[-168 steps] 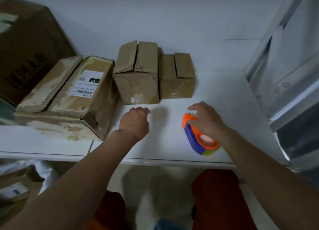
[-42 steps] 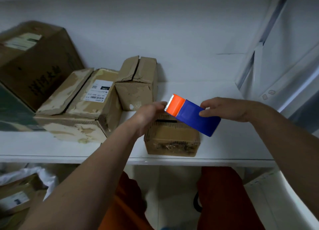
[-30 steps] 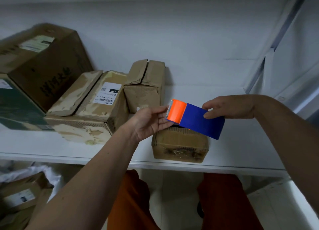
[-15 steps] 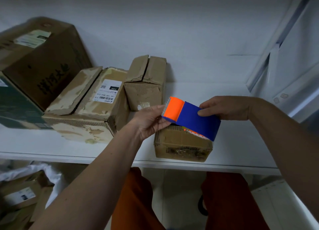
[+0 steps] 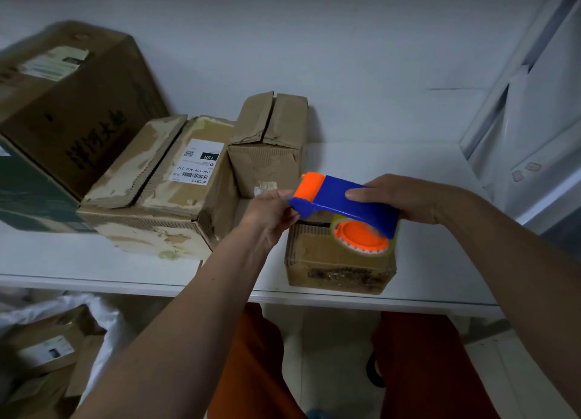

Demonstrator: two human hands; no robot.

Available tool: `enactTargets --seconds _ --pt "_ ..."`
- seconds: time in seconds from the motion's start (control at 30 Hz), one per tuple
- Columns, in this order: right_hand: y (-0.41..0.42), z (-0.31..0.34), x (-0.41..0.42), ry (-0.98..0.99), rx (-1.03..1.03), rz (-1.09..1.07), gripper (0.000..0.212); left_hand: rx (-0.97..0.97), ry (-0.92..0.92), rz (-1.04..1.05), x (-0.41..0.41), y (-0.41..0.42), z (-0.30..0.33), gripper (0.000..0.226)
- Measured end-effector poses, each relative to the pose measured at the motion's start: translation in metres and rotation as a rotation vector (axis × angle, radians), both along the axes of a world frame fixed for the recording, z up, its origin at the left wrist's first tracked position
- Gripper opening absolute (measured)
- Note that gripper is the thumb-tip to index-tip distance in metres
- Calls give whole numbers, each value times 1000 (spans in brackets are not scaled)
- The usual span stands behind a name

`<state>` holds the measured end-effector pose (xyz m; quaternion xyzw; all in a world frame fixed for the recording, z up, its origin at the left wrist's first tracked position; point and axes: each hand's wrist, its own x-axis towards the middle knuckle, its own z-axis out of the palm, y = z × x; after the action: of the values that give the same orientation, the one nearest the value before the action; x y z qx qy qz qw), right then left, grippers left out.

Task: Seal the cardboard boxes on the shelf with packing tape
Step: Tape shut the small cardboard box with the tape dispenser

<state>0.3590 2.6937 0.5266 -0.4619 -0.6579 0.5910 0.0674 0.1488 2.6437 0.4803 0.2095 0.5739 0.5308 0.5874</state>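
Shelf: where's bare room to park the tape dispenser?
Bare shelf lies right of the small front box, out to the frame upright. More runs behind it, beside the tall box. A front strip lies below the labelled box. The left is crowded.

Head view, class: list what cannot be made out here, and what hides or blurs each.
- Small box top seam: hidden by the tape dispenser and both hands.
- Tape end: hidden behind the left hand.
- Big box label: motion blur.
- Right hand fingertips: behind the dispenser.
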Motion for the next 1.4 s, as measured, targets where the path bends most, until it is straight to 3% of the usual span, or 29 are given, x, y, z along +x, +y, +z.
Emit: enactTargets --seconds 0.1,0.33,0.57,1.0,1.13,1.4 --pt "4 -2 10 -66 12 5 44 -50 9 100 -18 1 -9 17" --pt "14 1 9 -246 123 70 64 -101 271 79 -32 -3 -32 12" --pt "24 3 -9 -361 186 79 46 -148 279 172 -22 1 -46 15" --pt "33 -5 -27 -505 203 116 45 -285 240 193 -11 3 -78 8" --pt "34 -8 -31 -522 225 121 46 -292 238 112 -1 5 -82 19" --pt "34 -7 -32 -514 203 92 46 -337 567 -71 0 16 -79 37"
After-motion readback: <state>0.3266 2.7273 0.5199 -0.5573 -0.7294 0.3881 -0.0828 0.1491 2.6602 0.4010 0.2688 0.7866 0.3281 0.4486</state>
